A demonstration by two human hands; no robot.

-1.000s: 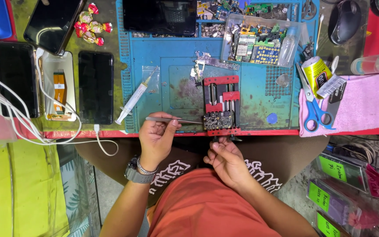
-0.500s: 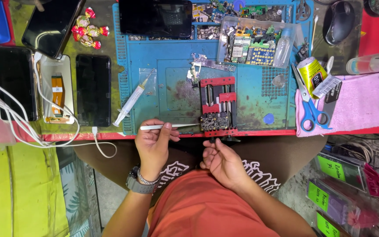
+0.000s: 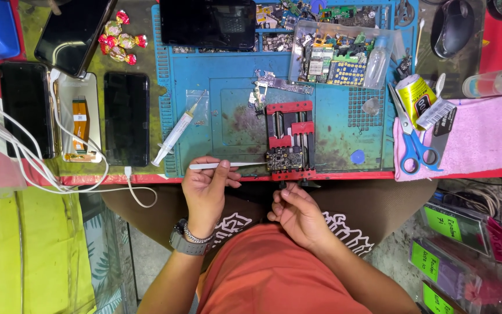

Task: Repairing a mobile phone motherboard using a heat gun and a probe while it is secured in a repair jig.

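Note:
My left hand holds silver tweezers level along the front edge of the blue work mat; their tip reaches a small dark circuit board. That board is clamped in a red and black holder on the mat. My right hand is just below the table edge, fingers pinched at the holder's front knob. A watch and a bracelet sit on my left wrist.
A syringe lies left on the mat. Phones and a white cable are further left. A clear parts tray, blue scissors, a yellow tube and a pink cloth are to the right.
My left hand has lifted from the table edge and now holds the tweezers flat toward the board. My right hand moved up to the holder's front.

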